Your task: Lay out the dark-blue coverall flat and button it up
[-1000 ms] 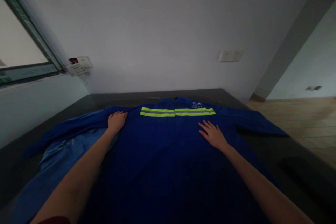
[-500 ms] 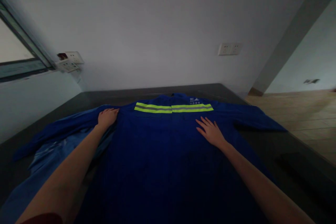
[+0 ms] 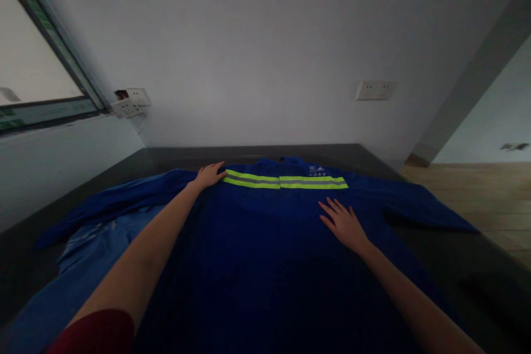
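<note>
A dark blue work jacket (image 3: 265, 232) lies spread on a dark table, its collar toward the wall and both sleeves out to the sides. Across its chest runs a yellow-green reflective strip (image 3: 313, 182) with a grey middle line. White printing shows above the strip on the right. My left hand (image 3: 209, 175) rests open on the jacket's left shoulder, fingertips at the strip's left end. My right hand (image 3: 342, 224) lies flat on the right chest below the strip, fingers spread.
A lighter blue garment (image 3: 108, 243) lies partly under the jacket's left sleeve. On the right of the dark table (image 3: 440, 243) is a black object (image 3: 498, 298), too dark to make out. Behind stands a white wall with sockets (image 3: 375, 90); a window (image 3: 37, 55) is at left.
My left hand has moved right along the jacket's shoulder, from near the sleeve to the strip's end. My right hand stays on the chest. The whole view has shifted slightly.
</note>
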Available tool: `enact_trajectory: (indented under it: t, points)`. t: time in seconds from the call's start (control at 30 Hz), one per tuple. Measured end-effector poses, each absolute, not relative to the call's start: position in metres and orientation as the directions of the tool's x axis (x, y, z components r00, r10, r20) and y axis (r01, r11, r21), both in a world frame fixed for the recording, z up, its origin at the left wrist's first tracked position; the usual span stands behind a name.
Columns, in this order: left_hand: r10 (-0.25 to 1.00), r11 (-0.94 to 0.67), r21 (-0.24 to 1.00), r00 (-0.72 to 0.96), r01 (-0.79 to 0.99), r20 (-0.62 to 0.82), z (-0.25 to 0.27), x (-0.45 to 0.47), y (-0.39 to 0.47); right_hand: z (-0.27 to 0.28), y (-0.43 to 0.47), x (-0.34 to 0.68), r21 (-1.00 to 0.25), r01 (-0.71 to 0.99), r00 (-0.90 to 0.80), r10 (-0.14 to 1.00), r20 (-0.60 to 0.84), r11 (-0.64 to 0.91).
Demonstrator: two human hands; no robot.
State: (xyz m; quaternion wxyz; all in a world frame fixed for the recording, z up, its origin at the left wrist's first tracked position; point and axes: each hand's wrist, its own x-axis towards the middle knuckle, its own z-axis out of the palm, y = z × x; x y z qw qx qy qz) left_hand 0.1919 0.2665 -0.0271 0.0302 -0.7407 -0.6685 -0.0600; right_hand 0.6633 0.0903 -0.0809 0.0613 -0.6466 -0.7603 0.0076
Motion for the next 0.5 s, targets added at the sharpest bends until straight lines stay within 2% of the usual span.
enact_trajectory:
  t: [0.27,0.5]
  points:
    - [0.98,-0.124,0.078,0.11,0.989,0.168,-0.04,0.233,0.3,-0.085,0.09,0.663,-0.084,0.984,-0.148,0.981,0.123,0.159]
    - [0.949,0.021,0.078,-0.045,0.997,0.312,-0.042,0.234,0.314,-0.086,0.09,0.663,-0.107,0.979,-0.154,0.977,0.149,0.171]
